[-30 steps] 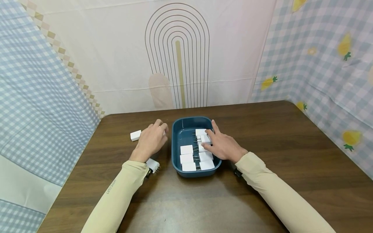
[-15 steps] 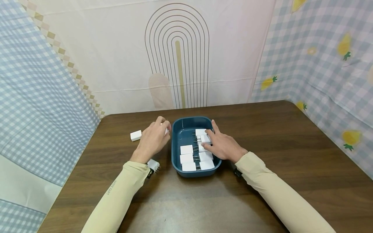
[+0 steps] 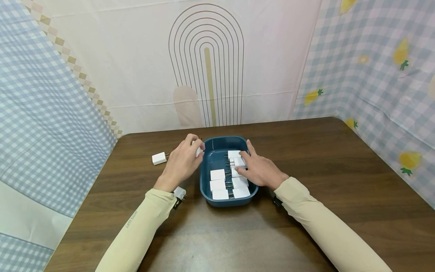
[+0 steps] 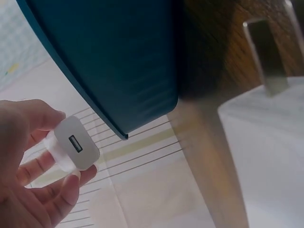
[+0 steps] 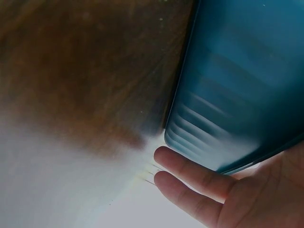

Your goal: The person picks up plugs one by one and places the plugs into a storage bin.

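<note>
My left hand (image 3: 181,160) pinches a white USB wall charger (image 4: 76,142) between thumb and fingers, just outside the left rim of the blue tray (image 3: 202,177). The charger's USB port faces the left wrist camera. Over the tray's right rim reaches my right hand (image 3: 263,170), thumb and index finger on either side of a white charger (image 3: 239,163) lying on top of others. Its other fingers extend outside the tray wall, as the right wrist view shows. Inside the tray, white chargers stand in two columns, prongs toward the middle; the right column is longer.
One loose charger (image 3: 159,158) lies on the wooden table (image 3: 217,234) left of my left hand. Another charger (image 3: 179,192) lies near my left wrist, partly hidden by it. Patterned cloth (image 3: 136,75) hangs behind the table.
My left hand has lifted its charger and moved right and away from me, to the tray's left rim. The right hand and the chargers in the tray have stayed in place.
</note>
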The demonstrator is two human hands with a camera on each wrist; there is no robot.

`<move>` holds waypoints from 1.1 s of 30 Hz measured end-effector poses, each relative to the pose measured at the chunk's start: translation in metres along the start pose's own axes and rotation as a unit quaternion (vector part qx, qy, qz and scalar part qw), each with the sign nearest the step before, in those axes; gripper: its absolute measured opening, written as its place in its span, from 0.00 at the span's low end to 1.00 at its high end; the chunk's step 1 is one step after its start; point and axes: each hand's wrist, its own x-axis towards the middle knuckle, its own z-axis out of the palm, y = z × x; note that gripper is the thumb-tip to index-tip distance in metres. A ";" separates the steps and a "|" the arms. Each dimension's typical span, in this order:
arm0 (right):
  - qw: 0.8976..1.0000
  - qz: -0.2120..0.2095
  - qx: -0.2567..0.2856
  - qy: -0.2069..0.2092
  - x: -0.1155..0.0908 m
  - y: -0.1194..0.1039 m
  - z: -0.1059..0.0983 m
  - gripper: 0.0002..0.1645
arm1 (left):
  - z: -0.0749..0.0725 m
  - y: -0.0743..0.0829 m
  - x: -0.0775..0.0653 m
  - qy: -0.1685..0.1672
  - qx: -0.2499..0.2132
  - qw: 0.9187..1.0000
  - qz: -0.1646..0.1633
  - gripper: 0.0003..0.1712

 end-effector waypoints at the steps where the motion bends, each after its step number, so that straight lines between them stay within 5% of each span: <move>1: 1.000 0.001 0.001 0.000 0.000 0.000 0.000 0.43 | 0.000 0.001 0.000 0.001 -0.004 1.000 0.002 0.09; 33: 1.000 0.007 0.005 -0.006 0.000 -0.001 -0.001 0.44 | 0.013 0.012 0.000 -0.038 -0.023 0.995 0.085 0.06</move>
